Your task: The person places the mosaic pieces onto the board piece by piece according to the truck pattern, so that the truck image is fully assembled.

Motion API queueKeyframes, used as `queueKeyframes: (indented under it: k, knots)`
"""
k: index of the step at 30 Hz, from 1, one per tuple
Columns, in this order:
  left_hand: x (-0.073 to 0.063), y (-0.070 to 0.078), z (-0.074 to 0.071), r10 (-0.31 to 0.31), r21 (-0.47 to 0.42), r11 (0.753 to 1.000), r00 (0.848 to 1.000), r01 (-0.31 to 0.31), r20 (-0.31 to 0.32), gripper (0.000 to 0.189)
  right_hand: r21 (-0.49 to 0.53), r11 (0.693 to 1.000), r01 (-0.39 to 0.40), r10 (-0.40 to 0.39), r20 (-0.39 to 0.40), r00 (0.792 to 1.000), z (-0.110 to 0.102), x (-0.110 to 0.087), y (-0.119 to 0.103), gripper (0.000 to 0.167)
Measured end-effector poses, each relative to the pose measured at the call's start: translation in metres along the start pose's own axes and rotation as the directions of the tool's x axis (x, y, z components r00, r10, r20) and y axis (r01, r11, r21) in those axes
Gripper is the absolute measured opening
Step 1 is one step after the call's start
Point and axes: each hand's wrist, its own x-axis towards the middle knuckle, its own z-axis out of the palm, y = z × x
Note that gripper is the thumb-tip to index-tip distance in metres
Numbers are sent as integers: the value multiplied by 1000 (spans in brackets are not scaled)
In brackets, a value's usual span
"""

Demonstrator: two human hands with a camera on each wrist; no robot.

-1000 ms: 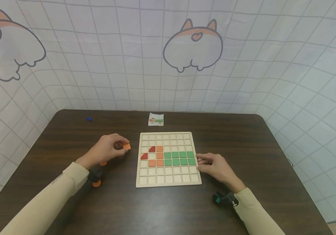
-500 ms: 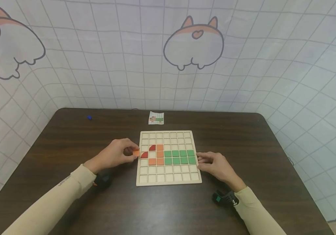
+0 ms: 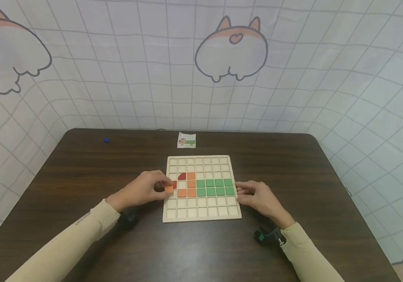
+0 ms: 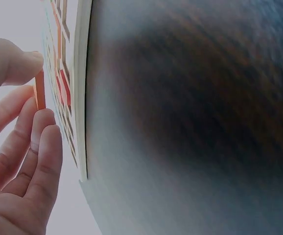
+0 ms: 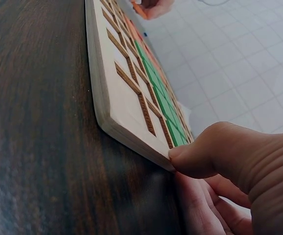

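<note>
Over the left rim of the pale wooden grid board [image 3: 192,213], my left hand [image 3: 139,190] pinches an orange square tile [image 3: 168,188] between thumb and fingers. The left wrist view shows that tile [image 4: 40,90] edge-on, apart from the board [image 4: 82,73]. My right hand [image 3: 260,199] grips the board's right edge. In the right wrist view its thumb [image 5: 195,155] presses the edge, with fingers lower down. Two rows of green tiles [image 3: 214,187] fill cells at the right. Orange tiles [image 3: 191,184] and a red quarter-round tile [image 3: 182,176] lie left of them; another red tile [image 3: 174,184] is partly hidden by my left fingers.
A small printed card [image 3: 187,140] with a coloured grid lies behind the board. Farther left is a small blue piece [image 3: 106,140]. The dark wooden table [image 3: 201,250] ends at a white, grid-patterned cloth [image 3: 138,78].
My left hand has moved right with the orange tile, from beside the board to over its left rim. Its forearm now hides the orange round pieces. The right hand has stayed put.
</note>
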Motion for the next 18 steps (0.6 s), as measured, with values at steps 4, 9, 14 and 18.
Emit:
queueKeyframes:
  k: [4,9,14,18]
  knots:
    - [0,1,3,37,-2,999,999,-37,1,28,4,1000,17,-17,3,1000,-1,0,0,55]
    - [0,0,5,61,-1,998,998,-61,-4,27,7,1000,27,-27,7,1000,-2,0,-1,55]
    - [1,0,8,64,4,998,998,-64,-5,25,1,1000,28,-28,11,1000,-3,-1,-2,55]
    - [1,1,9,50,10,999,999,-50,7,26,-4,1000,30,-30,14,999,-3,-1,-2,55]
